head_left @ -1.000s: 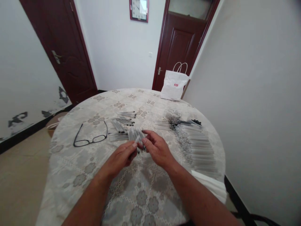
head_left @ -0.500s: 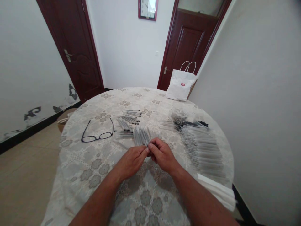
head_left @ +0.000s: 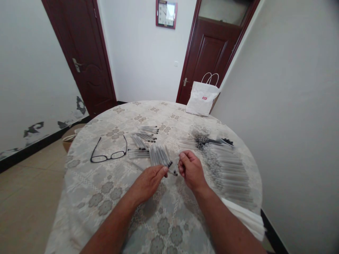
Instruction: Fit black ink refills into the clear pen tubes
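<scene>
My left hand (head_left: 149, 180) rests low over the round table (head_left: 87, 190), fingers pinched on a thin grey pen (head_left: 171, 172) whose dark tip points right. My right hand (head_left: 191, 169) sits just to the right of that tip, fingers curled shut; what they hold, if anything, is too small to make out. Just beyond both hands lies a bundle of grey pens (head_left: 159, 156). More small pen groups (head_left: 144, 137) lie farther back. A long row of pen parts (head_left: 227, 165) runs along the table's right side.
Black-framed glasses (head_left: 108, 152) lie on the patterned cloth at left. A white paper bag (head_left: 202, 98) stands at the far edge. White paper sheets (head_left: 245, 217) overhang the near right edge. Two dark red doors and a wall clock are behind.
My hands were pressed together at the fingertips half a second ago; now the right hand has drawn away to the right, leaving the pen in my left fingers.
</scene>
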{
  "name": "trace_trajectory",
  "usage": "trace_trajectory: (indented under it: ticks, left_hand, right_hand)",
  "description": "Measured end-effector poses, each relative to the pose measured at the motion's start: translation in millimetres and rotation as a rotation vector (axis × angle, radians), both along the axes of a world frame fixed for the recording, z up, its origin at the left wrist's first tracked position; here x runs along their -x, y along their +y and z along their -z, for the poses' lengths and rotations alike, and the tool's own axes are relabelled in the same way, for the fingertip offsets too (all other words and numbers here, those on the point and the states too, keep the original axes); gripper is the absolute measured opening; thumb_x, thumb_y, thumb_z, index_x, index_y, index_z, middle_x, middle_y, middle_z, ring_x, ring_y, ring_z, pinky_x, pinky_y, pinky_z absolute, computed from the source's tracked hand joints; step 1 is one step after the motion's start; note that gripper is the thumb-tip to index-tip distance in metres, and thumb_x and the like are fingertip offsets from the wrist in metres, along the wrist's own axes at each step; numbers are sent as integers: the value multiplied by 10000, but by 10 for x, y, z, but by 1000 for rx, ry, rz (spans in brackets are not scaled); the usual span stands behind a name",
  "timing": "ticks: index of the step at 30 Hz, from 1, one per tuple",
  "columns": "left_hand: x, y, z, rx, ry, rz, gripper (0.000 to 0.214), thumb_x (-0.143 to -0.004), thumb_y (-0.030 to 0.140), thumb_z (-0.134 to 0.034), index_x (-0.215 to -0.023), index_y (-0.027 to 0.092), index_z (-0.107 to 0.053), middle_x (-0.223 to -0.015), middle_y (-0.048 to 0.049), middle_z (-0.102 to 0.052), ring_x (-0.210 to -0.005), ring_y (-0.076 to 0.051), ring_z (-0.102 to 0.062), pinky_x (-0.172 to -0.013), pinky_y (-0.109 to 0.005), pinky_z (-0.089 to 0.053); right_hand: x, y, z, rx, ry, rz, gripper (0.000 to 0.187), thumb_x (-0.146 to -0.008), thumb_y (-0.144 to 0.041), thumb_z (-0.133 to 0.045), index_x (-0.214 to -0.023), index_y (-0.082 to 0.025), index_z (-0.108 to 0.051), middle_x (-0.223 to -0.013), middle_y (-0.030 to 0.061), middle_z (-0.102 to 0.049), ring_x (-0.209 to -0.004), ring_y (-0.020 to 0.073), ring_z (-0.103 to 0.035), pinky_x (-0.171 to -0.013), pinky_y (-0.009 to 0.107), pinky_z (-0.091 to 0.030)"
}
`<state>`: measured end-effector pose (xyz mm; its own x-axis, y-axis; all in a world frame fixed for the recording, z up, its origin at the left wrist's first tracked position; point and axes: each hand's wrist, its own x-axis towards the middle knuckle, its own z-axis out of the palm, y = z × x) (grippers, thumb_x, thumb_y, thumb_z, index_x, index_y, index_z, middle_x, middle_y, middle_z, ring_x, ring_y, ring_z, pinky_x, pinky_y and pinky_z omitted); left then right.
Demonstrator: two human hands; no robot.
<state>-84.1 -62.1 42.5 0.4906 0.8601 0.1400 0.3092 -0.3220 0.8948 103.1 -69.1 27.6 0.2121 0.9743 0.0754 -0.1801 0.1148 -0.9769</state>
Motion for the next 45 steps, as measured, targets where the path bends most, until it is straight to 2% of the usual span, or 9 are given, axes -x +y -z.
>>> trace_trajectory:
  ticks: [3,7,12,16,20,26,31,38,45]
  left_hand:
    - [50,37,30,131,-114,-60,435,-991,512,-407,-868,205,-689,-620,13,-510,-555,-157,-467,-534,-259,-357]
    - [100,110,93,293,-295,-74,394,-939,491,-518,-1074,178,-715,-698,4,-555,-527,-136,-476,-469,-243,-374]
    - [112,124,67,317,-355,-196,452,-852,472,-649,-1155,151,-741,-869,-70,-690,-726,-198,-641,-637,-300,-536]
    - [154,120,-11,225,-327,-280,414,-830,470,-672,-1109,185,-782,-1083,-87,-740,-861,-233,-682,-793,-341,-537]
    - [185,152,-17,181,-280,-317,416,-838,460,-661,-1116,172,-774,-865,-54,-733,-751,-206,-650,-747,-313,-502]
    - [135,173,25,302,-438,-326,453,-794,452,-711,-1135,153,-714,-880,-48,-691,-714,-175,-628,-669,-299,-535]
    - [116,198,71,302,-506,-334,514,-757,422,-759,-1192,177,-636,-816,-18,-660,-725,-185,-660,-632,-300,-568]
    - [53,144,39,331,-433,-265,436,-795,455,-731,-1094,161,-611,-787,-64,-736,-747,-242,-728,-656,-359,-605]
    - [49,115,27,297,-365,-220,378,-836,500,-687,-981,152,-668,-810,-92,-760,-752,-253,-742,-669,-362,-601]
  right_hand:
    - [-142,27,-61,-1,-252,67,275,-880,-478,-649,-895,-205,-618,-541,-76,-502,-434,91,-431,-420,207,-337]
    - [-269,-64,-211,59,-679,-161,201,-902,-348,-582,-899,-192,-708,-683,-8,-649,-546,120,-560,-523,232,-412]
    - [-586,5,-456,29,-1071,-235,170,-864,-320,-623,-904,-185,-718,-784,23,-712,-670,140,-618,-615,237,-417]
    - [-1078,472,-600,67,-1239,-33,216,-866,-355,-614,-832,-175,-730,-757,29,-717,-694,155,-623,-638,243,-409]
    - [-1533,1039,-696,167,-1296,299,240,-850,-342,-619,-879,-152,-763,-820,65,-743,-752,176,-646,-699,253,-436]
    - [-1795,1410,-776,196,-1196,436,450,-911,-270,-503,-1302,-98,-644,-924,91,-765,-688,150,-674,-751,269,-489]
    - [-1418,1039,-671,105,-1165,329,328,-897,-288,-544,-1126,-160,-741,-883,51,-764,-670,141,-662,-735,254,-488]
    - [-228,-45,-468,-158,-966,-262,201,-916,-331,-623,-1017,-209,-746,-903,14,-758,-755,142,-667,-695,238,-460]
    - [54,-203,-370,-168,-1050,-319,124,-906,-212,-621,-988,-207,-715,-907,9,-747,-809,139,-660,-729,227,-433]
